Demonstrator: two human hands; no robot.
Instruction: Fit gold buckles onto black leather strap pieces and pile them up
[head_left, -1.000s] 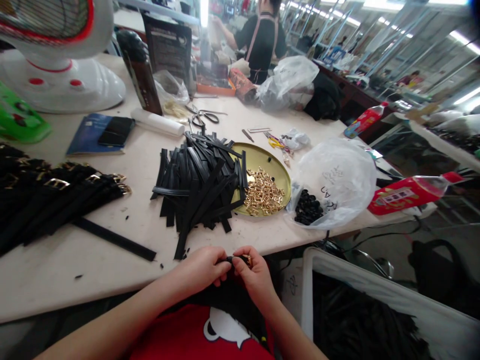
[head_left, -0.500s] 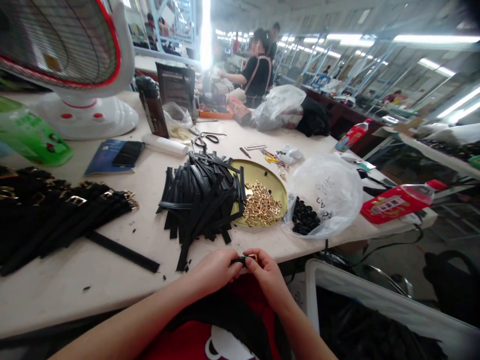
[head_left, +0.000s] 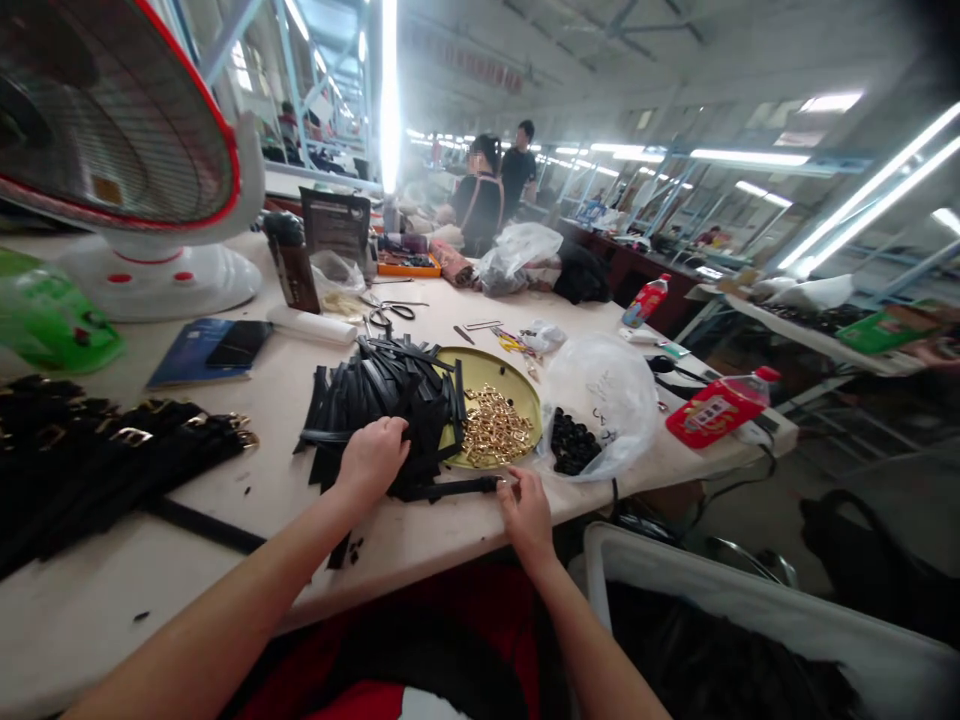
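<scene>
My left hand (head_left: 373, 462) rests over the pile of black strips (head_left: 375, 385), its fingers curled closed; whatever they hold is hidden. At the table's front edge, the thumb and fingers of my right hand (head_left: 526, 512) pinch the end of a black strap (head_left: 450, 488). This strap stretches leftward in front of a round yellow-green tray (head_left: 529, 390). Small gold buckles (head_left: 495, 428) are heaped in the tray. To its right, small black pieces (head_left: 574, 442) lie at the mouth of a clear plastic bag (head_left: 611, 400).
Buckled black straps (head_left: 112, 450) are stacked at the left, below a fan (head_left: 157, 275). Scissors (head_left: 390, 312), pliers (head_left: 514, 341) and a red bottle (head_left: 716, 408) lie around the tray. A white bin (head_left: 600, 560) of black material stands at lower right. Other people are farther back.
My hands were together near my lap on a small black piece with a buckle. They have parted: the left reached forward to the strips, the right to the table edge. The view tilted up.
</scene>
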